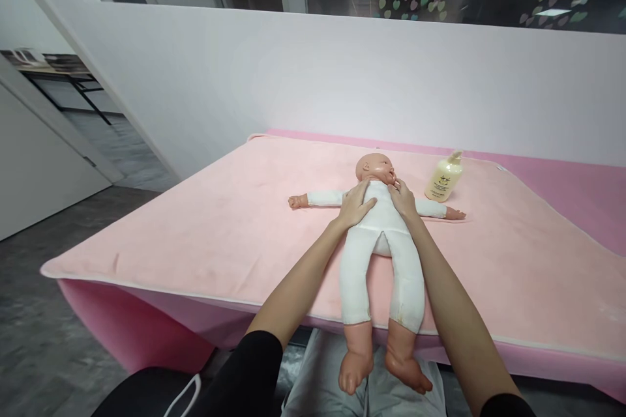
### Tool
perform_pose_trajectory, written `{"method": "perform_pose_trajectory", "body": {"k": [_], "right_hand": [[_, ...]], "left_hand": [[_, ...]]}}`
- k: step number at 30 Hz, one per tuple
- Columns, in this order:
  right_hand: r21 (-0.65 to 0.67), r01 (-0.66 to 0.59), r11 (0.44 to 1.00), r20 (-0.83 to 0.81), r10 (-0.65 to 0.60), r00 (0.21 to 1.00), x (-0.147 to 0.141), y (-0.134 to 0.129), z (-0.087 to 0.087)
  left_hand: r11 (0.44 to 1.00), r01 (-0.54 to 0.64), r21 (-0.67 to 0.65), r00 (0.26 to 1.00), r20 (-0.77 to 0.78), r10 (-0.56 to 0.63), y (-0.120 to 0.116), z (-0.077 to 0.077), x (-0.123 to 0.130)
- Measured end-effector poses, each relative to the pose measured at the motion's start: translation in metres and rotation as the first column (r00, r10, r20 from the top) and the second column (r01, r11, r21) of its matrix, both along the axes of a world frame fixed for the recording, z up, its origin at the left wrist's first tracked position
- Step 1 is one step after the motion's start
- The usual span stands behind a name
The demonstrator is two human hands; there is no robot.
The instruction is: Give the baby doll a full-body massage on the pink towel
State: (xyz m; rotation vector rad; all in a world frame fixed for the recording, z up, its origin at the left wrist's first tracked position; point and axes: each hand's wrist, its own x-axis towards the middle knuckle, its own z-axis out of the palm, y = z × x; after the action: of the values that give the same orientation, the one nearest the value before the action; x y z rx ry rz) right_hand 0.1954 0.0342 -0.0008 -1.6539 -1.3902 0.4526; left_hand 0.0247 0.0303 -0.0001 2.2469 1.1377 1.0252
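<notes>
A baby doll (384, 215) with a white cloth body lies on its back on a pink blanket (220, 208), its arms spread wide and its head turned to the right. Both of its feet hang over the table's front edge. My left hand (357, 205) rests on the left side of the doll's chest, fingers laid flat and thumb apart. On the right side of the chest lies my right hand (403, 198), its fingers extended near the shoulder. A pale yellow pump bottle (443, 178) stands beyond the doll's right-hand arm.
A white wall (317, 71) with dark glass above rises behind the table. Pink cloth (577, 192) shows along the back right. At the lower left is a black chair (147, 394); a door (44, 156) stands at the far left.
</notes>
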Motion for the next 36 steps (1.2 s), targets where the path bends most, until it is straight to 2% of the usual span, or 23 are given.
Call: {"method": "perform_pose_trajectory", "body": {"k": [5, 12, 16, 22, 28, 32, 34, 36], "right_hand": [[0.093, -0.051, 0.994, -0.066, 0.057, 0.996, 0.003, 0.004, -0.006], [0.248, -0.049, 0.967, -0.099, 0.076, 0.992, 0.002, 0.003, -0.005], [0.3, -0.074, 0.951, -0.076, 0.101, 0.992, 0.001, -0.001, -0.003], [0.356, -0.1, 0.929, -0.062, 0.131, 0.989, 0.002, -0.003, -0.004], [0.364, -0.112, 0.924, -0.048, 0.139, 0.989, 0.003, -0.002, -0.006], [0.36, -0.143, 0.922, -0.05, 0.172, 0.984, 0.003, -0.001, -0.005], [0.342, -0.149, 0.928, -0.044, 0.175, 0.984, 0.003, -0.001, -0.004], [0.324, -0.148, 0.934, -0.025, 0.165, 0.986, 0.003, -0.001, -0.003]], "left_hand": [[0.997, -0.063, -0.036, 0.998, -0.014, 0.062, -0.002, 0.002, 0.002], [0.976, -0.133, -0.174, 0.991, -0.053, 0.126, -0.002, 0.005, 0.002], [0.98, -0.123, -0.154, 0.99, -0.087, 0.111, -0.001, 0.007, 0.002], [0.964, -0.196, -0.181, 0.972, -0.164, 0.167, -0.003, 0.006, 0.006], [0.958, -0.27, -0.099, 0.961, -0.092, 0.261, -0.005, 0.011, 0.001], [0.946, -0.325, -0.013, 0.934, 0.152, 0.323, 0.023, 0.026, 0.002], [0.951, -0.304, -0.052, 0.912, 0.274, 0.306, 0.047, 0.036, 0.01], [0.959, -0.225, -0.175, 0.893, 0.356, 0.274, 0.072, 0.045, 0.023]]}}
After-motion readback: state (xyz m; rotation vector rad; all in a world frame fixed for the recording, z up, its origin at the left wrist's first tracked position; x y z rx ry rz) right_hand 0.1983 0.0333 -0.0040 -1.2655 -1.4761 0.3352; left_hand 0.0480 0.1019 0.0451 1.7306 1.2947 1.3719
